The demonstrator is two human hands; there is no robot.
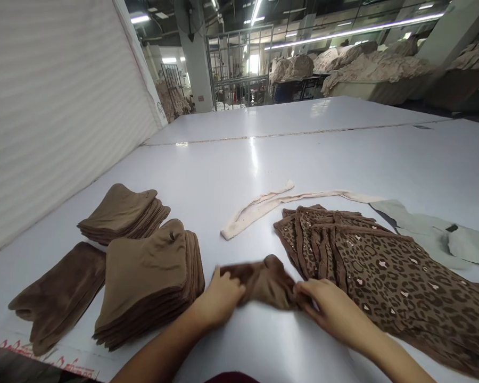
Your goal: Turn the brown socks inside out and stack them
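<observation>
Between my two hands a small brown fabric piece (pixel 265 282) is stretched, bunched and slightly blurred, just over the white table (pixel 207 186). My left hand (pixel 222 298) is closed on its left end. The fingers of my right hand (pixel 325 306) pinch its right end. Left of my left hand stands a thick stack of brown cut fabric pieces (pixel 147 271). A pile of leopard-print fabric pieces (pixel 387 266) with brown edges lies fanned out beyond my right hand.
Another brown stack (pixel 120 210) and a thinner dark brown pile (pixel 64 292) lie at the left. A cream fabric strip (pixel 259 210) curves across the middle. Grey-green scraps (pixel 435 231) lie far right. A large white padded roll (pixel 59 106) borders the left side.
</observation>
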